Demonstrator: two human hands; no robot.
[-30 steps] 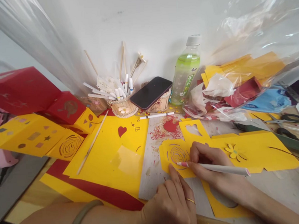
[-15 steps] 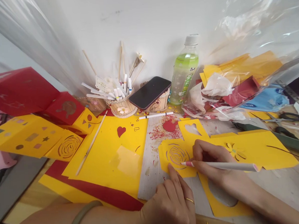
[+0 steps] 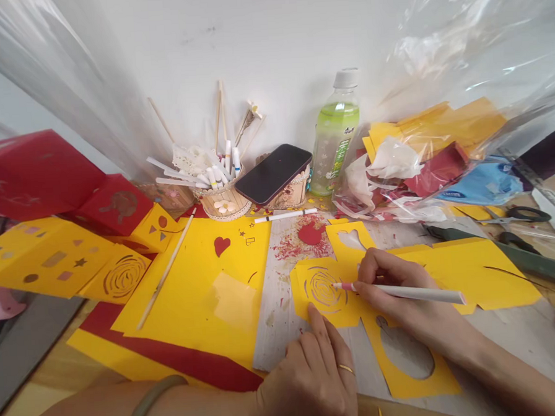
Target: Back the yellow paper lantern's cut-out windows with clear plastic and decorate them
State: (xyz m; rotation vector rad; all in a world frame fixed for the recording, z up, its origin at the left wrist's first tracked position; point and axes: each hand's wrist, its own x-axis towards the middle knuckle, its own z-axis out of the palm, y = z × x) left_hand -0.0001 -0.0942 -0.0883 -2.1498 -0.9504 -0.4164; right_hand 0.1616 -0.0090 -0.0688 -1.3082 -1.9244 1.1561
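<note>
My right hand [image 3: 400, 288] grips a white marker pen [image 3: 419, 293] with a pink tip. The pen's tip is at the right part of a cut-out rose swirl [image 3: 326, 287] in a yellow card [image 3: 301, 266]. My left hand [image 3: 309, 374], with a ring on one finger, rests below that panel. Its index finger stretches to the panel's lower edge, and the other fingers bend loosely with nothing visible in them. More panels of the card spread around: one with a heart-shaped hole [image 3: 352, 240], one with a large oval hole [image 3: 408, 353], and a long one to the right.
Yellow sheets [image 3: 183, 287] with a thin wooden stick [image 3: 166, 269] lie left. Behind stand a basket of markers [image 3: 223, 198], a phone [image 3: 274, 174] on another basket and a green drink bottle [image 3: 337, 143]. Scissors [image 3: 520, 214] and bagged paper [image 3: 440, 125] are right; decorated card boxes [image 3: 70, 250] far left.
My right hand has moved the pen's tip upward, from the swirl's lower right edge to its right-middle. My left hand stays nearly in place. The view has shifted slightly.
</note>
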